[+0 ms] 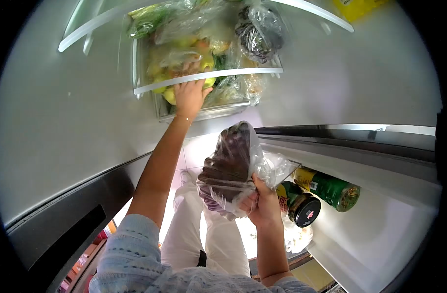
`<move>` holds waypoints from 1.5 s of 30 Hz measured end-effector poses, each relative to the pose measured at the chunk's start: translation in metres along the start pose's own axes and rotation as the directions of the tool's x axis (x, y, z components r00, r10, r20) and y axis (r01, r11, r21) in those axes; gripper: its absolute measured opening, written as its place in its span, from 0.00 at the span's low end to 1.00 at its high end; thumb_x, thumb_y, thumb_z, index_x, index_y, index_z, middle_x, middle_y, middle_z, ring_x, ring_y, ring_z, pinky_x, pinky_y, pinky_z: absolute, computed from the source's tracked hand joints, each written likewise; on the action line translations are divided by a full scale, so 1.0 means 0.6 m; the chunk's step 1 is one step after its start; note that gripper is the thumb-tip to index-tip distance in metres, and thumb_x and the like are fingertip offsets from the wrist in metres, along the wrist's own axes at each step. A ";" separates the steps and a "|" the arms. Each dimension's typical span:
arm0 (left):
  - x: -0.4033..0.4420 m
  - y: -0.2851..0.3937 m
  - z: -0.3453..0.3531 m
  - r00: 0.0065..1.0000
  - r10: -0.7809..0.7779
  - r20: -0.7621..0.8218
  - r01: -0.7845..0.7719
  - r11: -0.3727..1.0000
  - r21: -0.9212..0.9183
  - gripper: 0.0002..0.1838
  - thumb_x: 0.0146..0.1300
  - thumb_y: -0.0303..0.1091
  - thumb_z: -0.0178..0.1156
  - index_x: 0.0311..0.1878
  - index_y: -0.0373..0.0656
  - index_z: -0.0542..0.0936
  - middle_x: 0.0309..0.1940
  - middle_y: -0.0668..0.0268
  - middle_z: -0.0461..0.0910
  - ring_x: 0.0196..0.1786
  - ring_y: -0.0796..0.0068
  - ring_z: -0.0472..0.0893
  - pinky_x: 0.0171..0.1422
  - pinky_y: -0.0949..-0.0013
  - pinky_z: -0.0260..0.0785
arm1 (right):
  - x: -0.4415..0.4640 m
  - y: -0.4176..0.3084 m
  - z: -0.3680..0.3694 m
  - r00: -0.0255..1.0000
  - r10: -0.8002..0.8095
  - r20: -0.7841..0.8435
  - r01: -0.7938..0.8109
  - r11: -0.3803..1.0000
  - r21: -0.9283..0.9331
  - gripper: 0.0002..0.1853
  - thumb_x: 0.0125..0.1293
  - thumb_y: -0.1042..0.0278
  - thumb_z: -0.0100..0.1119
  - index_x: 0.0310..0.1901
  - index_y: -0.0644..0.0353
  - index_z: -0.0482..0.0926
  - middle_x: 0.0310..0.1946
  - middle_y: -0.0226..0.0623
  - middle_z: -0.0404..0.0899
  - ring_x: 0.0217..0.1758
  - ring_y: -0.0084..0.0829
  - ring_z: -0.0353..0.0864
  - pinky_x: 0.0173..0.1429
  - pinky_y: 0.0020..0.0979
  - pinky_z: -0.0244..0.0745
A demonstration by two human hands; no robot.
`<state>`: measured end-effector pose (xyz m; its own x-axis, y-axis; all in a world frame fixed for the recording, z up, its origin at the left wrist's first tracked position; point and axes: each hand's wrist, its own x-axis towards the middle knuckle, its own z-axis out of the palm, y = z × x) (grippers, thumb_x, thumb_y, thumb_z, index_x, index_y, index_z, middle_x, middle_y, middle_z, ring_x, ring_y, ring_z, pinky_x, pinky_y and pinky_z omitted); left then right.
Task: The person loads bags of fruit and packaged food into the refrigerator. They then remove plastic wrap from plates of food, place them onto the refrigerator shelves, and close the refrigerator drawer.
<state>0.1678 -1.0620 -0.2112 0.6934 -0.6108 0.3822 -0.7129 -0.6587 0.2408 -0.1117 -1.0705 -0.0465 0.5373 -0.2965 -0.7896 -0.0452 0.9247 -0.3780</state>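
Note:
My right hand grips the gathered end of a clear plastic bag. Dark purple-brown, lumpy produce fills the bag; its exact kind I cannot make out. The bag hangs in front of the fridge, above my legs. My left hand reaches into the fridge drawer, under the white front edge of a shelf. Its fingers are apart and rest on or near yellow-green fruit, partly seen through the shelf. Bagged produce lies to the right of that hand.
The open fridge door on the right holds a green bottle and a black-lidded jar. A bag of dark produce and bagged greens sit deeper inside. Another dark door edge stands at left.

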 end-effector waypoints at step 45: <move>-0.018 0.072 -0.174 0.904 -0.057 0.424 0.369 0.605 -0.706 0.13 0.62 0.39 0.53 0.41 0.38 0.78 0.35 0.55 0.79 0.36 0.60 0.78 0.42 0.67 0.68 | 0.034 0.029 0.025 0.980 -0.200 0.001 0.200 0.978 0.055 0.07 0.66 0.62 0.50 0.34 0.54 0.68 0.13 0.22 0.60 0.11 0.14 0.55 0.16 0.20 0.49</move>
<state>0.1183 -1.0380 -0.1117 0.7118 -0.7009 -0.0464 -0.2492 -0.3136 0.9163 -0.0890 -1.0566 -0.0617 0.5364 -0.4751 -0.6975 0.1090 0.8586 -0.5009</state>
